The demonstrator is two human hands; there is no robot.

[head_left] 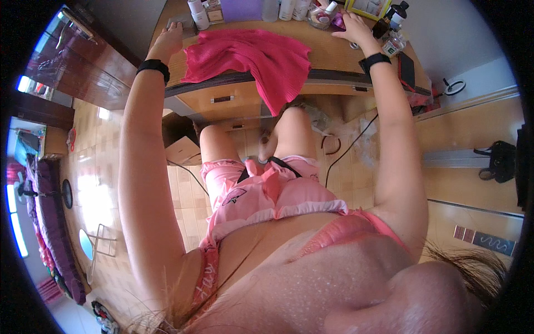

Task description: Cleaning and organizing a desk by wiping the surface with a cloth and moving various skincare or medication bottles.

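Observation:
A bright pink ribbed knit cloth (254, 54) lies rumpled on the wooden desk (333, 58), part of it draped over the front edge. At the desk's left end, my left hand (170, 39) reaches to a clear, low container (187, 28); its thumb side is unclear, so its grip cannot be told. My right hand (356, 31) is at the back right, thumb spread from the fingers, beside a shiny purple item (338, 21). Close to it stands a clear jar (320, 19) with small items inside. Both wrists wear black bands.
White bottles (287, 9) and a purple box (242, 10) line the desk's back. Dark bottles (381, 27), a clear bottle (393, 45) and a flat black-and-red item (406, 72) are at the right. Below are drawers (221, 99), an open carton (183, 150) and a black cable (349, 144).

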